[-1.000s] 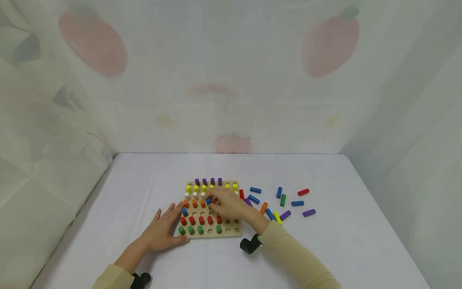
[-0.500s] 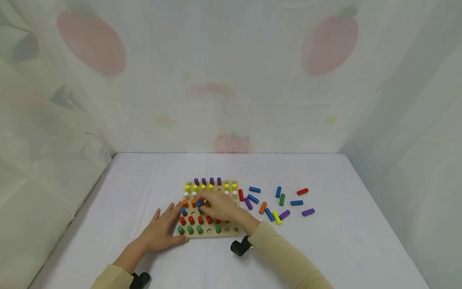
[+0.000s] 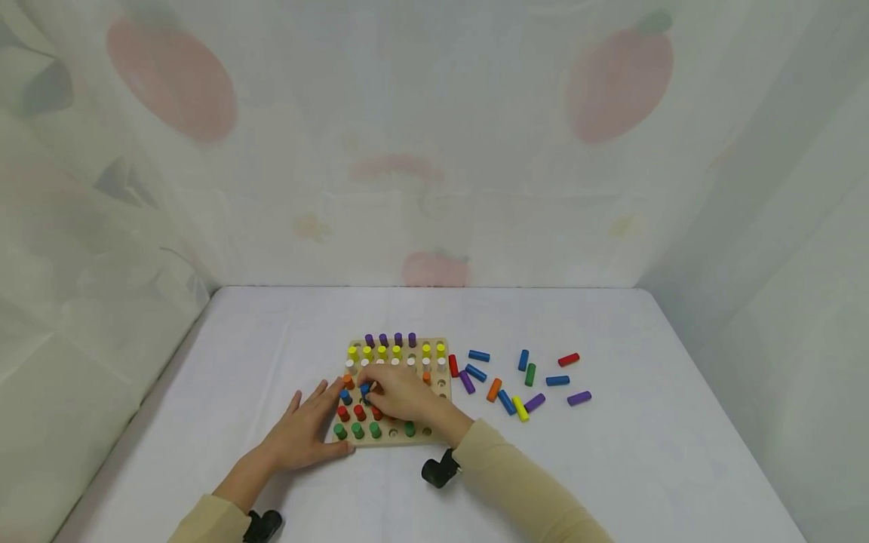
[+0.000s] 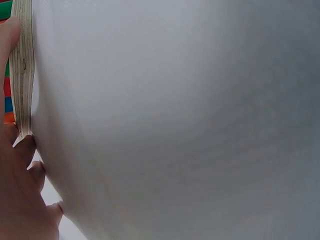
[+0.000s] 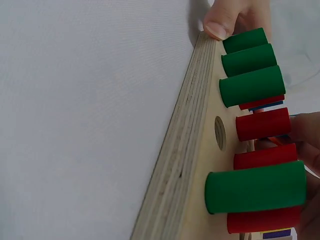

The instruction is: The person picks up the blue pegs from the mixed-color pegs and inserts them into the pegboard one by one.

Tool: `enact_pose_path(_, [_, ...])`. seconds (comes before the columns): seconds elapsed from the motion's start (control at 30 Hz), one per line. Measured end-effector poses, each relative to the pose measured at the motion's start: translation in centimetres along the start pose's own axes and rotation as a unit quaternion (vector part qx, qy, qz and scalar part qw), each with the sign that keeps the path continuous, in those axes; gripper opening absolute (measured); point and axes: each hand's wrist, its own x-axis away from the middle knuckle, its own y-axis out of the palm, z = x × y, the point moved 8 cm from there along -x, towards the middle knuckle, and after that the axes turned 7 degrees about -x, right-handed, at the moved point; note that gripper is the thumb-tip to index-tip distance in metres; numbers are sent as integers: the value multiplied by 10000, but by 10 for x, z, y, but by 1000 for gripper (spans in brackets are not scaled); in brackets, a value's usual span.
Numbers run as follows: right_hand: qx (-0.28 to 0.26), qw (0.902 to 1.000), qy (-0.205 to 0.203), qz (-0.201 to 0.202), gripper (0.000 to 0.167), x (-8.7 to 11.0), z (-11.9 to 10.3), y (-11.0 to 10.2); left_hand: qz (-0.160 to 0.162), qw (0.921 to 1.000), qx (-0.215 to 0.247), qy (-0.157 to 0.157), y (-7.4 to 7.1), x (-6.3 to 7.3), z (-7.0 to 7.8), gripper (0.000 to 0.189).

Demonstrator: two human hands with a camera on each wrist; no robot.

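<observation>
A wooden pegboard (image 3: 370, 443) lies on the table with rows of coloured pegs standing in its holes. My left hand (image 3: 305, 431) rests at its left side, fingers spread and fairly straight, the thumb on the near left corner. In the right wrist view that thumb (image 5: 220, 22) touches the board beside the green pegs (image 5: 252, 82). My right hand (image 3: 402, 392) pinches a blue peg (image 3: 365, 390) over the blue row, just right of a standing blue peg (image 3: 345, 397). The peg's lower end is hard to make out. My right hand covers part of the middle rows.
Loose pegs lie right of the board, among them a red peg (image 3: 569, 360), a yellow peg (image 3: 520, 409), an orange peg (image 3: 494, 390) and a purple peg (image 3: 579, 398). A white cloth covers the table (image 3: 645, 467); patterned curtains (image 3: 434, 151) hang behind and beside it.
My right hand has moved left across the board with the blue peg, from near the orange row to beside the standing blue peg. My left hand has stayed in place.
</observation>
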Motion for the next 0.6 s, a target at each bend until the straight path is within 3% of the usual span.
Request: enact_pose_path(0.6, [453, 9988, -141, 113, 21, -3, -2, 4, -24, 10000, 0, -11, 0, -1, -1, 109])
